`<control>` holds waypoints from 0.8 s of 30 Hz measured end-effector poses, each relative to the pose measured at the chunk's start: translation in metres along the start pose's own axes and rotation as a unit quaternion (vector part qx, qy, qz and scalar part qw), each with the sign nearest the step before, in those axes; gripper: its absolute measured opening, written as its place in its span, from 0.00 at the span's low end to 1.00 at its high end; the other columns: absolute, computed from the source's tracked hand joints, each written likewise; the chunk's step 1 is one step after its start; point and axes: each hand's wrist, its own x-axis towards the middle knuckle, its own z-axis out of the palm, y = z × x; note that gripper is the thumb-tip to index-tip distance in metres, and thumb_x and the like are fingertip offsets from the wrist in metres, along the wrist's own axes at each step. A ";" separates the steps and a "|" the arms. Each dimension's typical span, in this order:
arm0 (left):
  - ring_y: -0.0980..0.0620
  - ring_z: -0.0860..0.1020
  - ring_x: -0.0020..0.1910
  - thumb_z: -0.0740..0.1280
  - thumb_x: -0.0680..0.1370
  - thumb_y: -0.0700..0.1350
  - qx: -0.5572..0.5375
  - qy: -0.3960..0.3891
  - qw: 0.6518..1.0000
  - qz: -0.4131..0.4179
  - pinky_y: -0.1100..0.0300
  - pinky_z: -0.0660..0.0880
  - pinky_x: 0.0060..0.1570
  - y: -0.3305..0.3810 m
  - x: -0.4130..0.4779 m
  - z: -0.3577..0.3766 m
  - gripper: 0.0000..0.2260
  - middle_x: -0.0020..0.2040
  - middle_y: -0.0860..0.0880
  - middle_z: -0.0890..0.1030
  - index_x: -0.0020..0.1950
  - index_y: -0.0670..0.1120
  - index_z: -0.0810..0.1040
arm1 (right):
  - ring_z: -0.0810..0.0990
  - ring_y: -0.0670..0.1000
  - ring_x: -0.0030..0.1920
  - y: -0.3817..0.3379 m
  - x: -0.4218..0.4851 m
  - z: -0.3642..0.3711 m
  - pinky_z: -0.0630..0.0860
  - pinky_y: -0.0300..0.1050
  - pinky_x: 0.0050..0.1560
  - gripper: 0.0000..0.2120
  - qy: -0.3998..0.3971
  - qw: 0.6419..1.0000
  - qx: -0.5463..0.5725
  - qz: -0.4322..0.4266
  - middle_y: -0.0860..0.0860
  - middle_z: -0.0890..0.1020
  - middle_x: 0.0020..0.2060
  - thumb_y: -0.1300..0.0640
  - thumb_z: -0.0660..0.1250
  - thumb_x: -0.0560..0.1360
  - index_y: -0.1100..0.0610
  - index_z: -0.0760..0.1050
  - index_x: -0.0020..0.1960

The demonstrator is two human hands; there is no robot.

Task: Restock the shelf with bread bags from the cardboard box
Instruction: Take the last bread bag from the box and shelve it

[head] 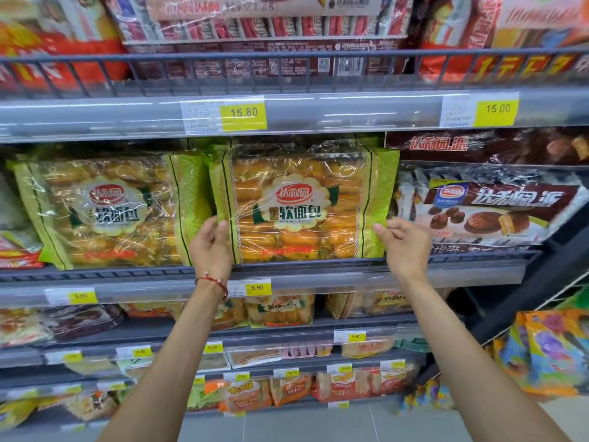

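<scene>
A green and clear bread bag (301, 205) full of orange rolls stands upright on the middle shelf (462, 271). My left hand (210, 242) pinches its lower left edge, a red string on the wrist. My right hand (403, 244) pinches its lower right edge. A second bread bag (105, 210) of the same kind stands just to the left, leaning slightly. The cardboard box is out of view.
Brown pie packs (490, 207) fill the shelf to the right of the held bag. Red snack packs (271, 36) sit behind a wire rail above. Lower shelves hold smaller bread packs (280, 309). Colourful bags (551, 349) hang on an angled rack at right.
</scene>
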 end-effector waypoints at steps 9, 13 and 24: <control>0.56 0.76 0.58 0.66 0.79 0.41 -0.030 -0.001 1.000 -0.002 0.69 0.72 0.55 0.011 0.001 -0.001 0.19 0.59 0.50 0.78 0.70 0.42 0.71 | 0.83 0.48 0.50 -0.004 -0.003 0.004 0.77 0.26 0.46 0.15 0.038 0.998 0.043 0.037 0.53 0.85 0.51 0.57 0.78 0.73 0.59 0.82 0.58; 0.59 0.77 0.52 0.67 0.77 0.53 -0.042 0.020 0.999 0.002 0.63 0.74 0.54 0.019 0.004 0.005 0.23 0.54 0.53 0.79 0.69 0.43 0.72 | 0.78 0.45 0.60 -0.010 -0.007 0.004 0.73 0.28 0.57 0.25 0.008 0.996 0.088 0.030 0.47 0.80 0.60 0.53 0.72 0.78 0.62 0.74 0.72; 0.57 0.80 0.44 0.69 0.77 0.47 -0.020 0.053 0.998 0.020 0.59 0.78 0.56 0.027 0.009 0.000 0.14 0.44 0.48 0.84 0.59 0.41 0.79 | 0.83 0.45 0.53 -0.020 -0.020 0.017 0.79 0.35 0.58 0.14 0.126 0.982 0.136 0.024 0.48 0.84 0.51 0.62 0.74 0.77 0.58 0.80 0.61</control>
